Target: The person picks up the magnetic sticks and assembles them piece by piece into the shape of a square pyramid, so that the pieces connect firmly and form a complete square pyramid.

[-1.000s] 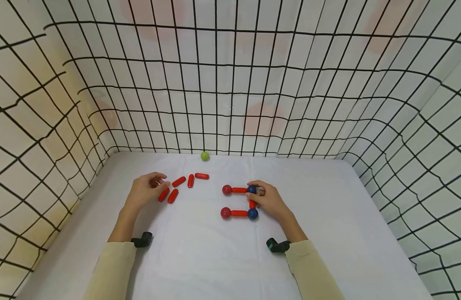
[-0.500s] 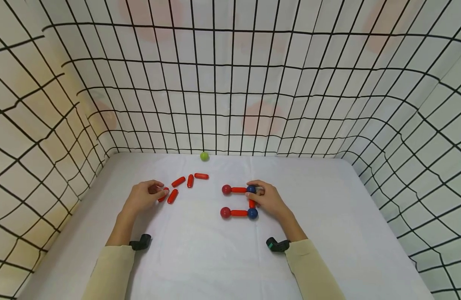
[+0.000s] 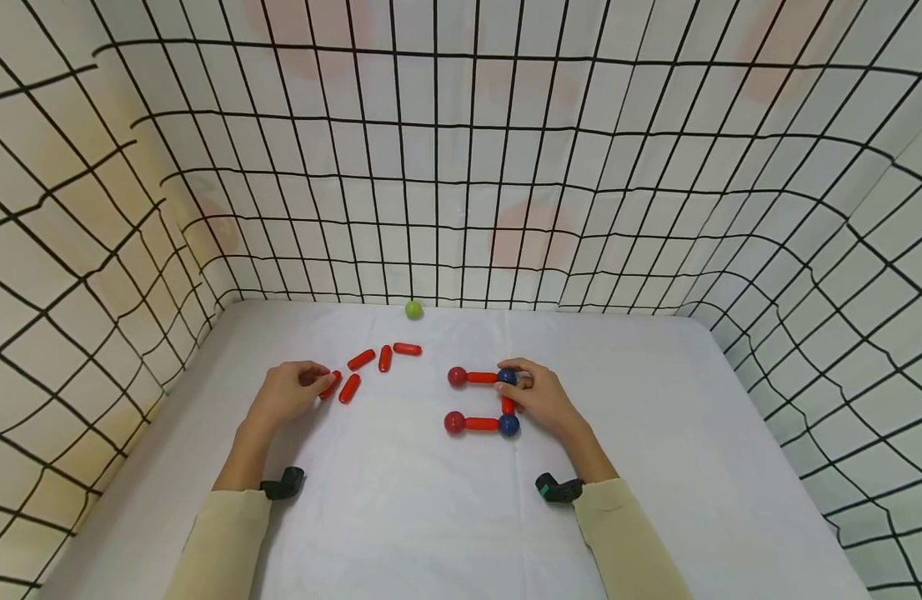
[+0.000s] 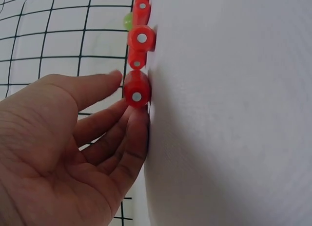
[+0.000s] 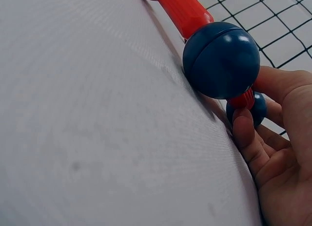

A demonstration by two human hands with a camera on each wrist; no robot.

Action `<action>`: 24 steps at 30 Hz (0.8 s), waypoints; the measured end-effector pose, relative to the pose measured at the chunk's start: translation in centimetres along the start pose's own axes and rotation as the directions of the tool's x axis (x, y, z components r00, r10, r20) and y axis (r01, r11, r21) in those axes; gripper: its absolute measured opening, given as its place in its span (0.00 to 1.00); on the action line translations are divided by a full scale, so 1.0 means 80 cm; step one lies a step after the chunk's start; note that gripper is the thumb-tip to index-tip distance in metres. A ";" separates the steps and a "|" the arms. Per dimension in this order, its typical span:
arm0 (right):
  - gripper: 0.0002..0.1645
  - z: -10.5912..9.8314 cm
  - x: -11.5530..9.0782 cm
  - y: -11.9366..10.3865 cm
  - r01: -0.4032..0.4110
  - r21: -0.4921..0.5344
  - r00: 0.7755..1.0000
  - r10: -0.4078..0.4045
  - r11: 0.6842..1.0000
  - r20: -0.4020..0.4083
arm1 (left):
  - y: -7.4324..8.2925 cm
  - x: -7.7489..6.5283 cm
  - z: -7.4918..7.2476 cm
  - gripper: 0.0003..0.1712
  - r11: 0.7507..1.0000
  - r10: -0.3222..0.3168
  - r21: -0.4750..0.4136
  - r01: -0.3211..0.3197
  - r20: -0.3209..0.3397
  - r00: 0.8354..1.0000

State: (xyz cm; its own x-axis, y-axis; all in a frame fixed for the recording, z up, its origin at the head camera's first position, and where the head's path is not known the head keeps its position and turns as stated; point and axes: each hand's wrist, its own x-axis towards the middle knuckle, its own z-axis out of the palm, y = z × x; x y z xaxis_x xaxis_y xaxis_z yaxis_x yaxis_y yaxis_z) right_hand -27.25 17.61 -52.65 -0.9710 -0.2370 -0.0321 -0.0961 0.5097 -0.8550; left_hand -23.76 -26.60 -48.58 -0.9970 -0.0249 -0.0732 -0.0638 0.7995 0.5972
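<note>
Several red magnetic rods lie at the left in the head view. My left hand (image 3: 290, 390) has thumb and fingertips on either side of the leftmost rod (image 3: 330, 385). In the left wrist view, that rod (image 4: 137, 89) shows a silvery disc at its end. To the right, red rods and balls form a U-shaped frame (image 3: 482, 424) lying flat, with two red balls (image 3: 455, 422) at its open side and two blue balls (image 3: 509, 425) at its corners. With my right hand (image 3: 545, 402) I grip the frame near its far blue corner ball (image 5: 260, 109). Its connecting rod is partly hidden by fingers.
Another red rod (image 3: 349, 388) lies close to my left fingers, with more rods (image 3: 385, 358) behind it. A small green ball (image 3: 413, 310) sits at the back edge of the white-covered table (image 3: 401, 517). Black wire mesh (image 3: 461, 179) encloses the back and sides.
My left hand has lowered slightly towards me, and its thumb has closed in on the leftmost rod. The right hand and the frame stay in place.
</note>
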 end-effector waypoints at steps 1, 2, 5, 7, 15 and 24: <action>0.27 0.000 0.000 0.000 -0.002 0.001 1.000 0.002 1.000 0.000 | 0.000 0.000 0.000 0.23 1.000 -0.002 0.000 0.002 0.000 1.000; 0.27 0.000 -0.001 0.000 -0.003 0.001 1.000 0.003 1.000 0.000 | 0.001 -0.001 0.000 0.23 1.000 0.001 0.000 -0.001 0.001 1.000; 0.27 0.000 -0.001 0.000 -0.006 -0.002 1.000 0.006 1.000 -0.001 | 0.002 -0.002 0.000 0.24 1.000 0.003 0.002 -0.003 0.001 1.000; 0.27 0.000 -0.001 -0.001 -0.003 -0.004 1.000 0.003 1.000 -0.002 | 0.003 -0.002 0.001 0.23 1.000 0.002 0.006 -0.002 0.005 1.000; 0.26 0.001 -0.001 -0.001 0.009 -0.013 1.000 -0.009 1.000 -0.005 | 0.004 -0.006 0.000 0.21 1.000 -0.014 -0.002 0.014 0.015 1.000; 0.27 0.000 -0.001 -0.003 0.012 -0.003 1.000 -0.012 1.000 -0.001 | 0.000 -0.003 0.002 0.23 1.000 0.016 0.002 -0.016 0.005 1.000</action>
State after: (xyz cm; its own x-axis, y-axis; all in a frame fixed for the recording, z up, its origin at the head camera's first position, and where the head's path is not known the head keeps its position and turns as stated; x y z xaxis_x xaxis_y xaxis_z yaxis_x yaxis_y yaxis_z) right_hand -27.15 17.53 -52.43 -0.9700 -0.2422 -0.0211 -0.1085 0.5089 -0.8539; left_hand -23.48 -26.52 -48.68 -0.9977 -0.0093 -0.0678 -0.0480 0.8011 0.5966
